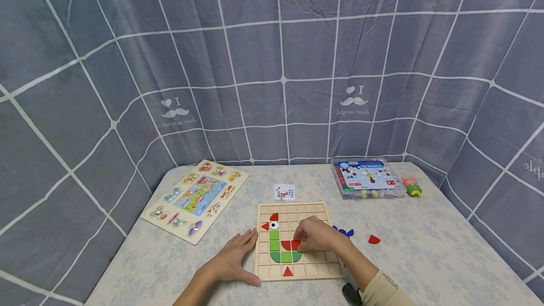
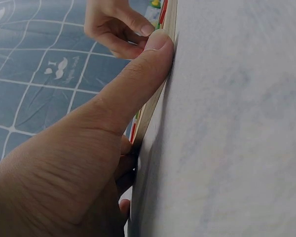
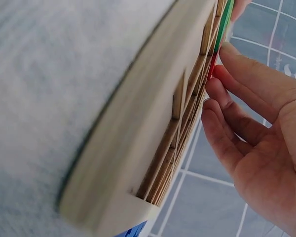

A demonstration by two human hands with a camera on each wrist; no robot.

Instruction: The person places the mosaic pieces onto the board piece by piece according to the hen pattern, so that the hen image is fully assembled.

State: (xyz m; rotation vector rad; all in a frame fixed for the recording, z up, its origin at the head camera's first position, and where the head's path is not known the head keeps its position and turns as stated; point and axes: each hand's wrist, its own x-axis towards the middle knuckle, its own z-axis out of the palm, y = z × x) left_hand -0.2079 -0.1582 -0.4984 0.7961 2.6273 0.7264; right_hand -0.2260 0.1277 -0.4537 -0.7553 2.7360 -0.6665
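Note:
A wooden grid board (image 1: 318, 268) bears a picture made of flat pieces: green squares (image 1: 274, 235), green quarter-rounds (image 1: 275, 256), red pieces, and a white eye piece (image 1: 274, 225). My left hand (image 1: 231, 259) lies with straight fingers along the board's left side, its thumb (image 2: 148, 57) against the near edge. My right hand (image 1: 318, 233) reaches over the middle of the board. Its thumb and forefinger pinch a red piece (image 3: 213, 64), set beside another red quarter-round (image 1: 286, 245) above the green row. A red triangle (image 1: 287, 271) sits in the board's bottom row.
A small pattern card (image 1: 284, 191) lies behind the board. At left is a wooden picture puzzle (image 1: 170, 221); at back right, a clear plastic box (image 1: 367, 178) beside a small toy figure (image 1: 412, 187). Blue pieces (image 1: 346, 233) and a loose red quarter-round (image 1: 374, 239) lie right of the board.

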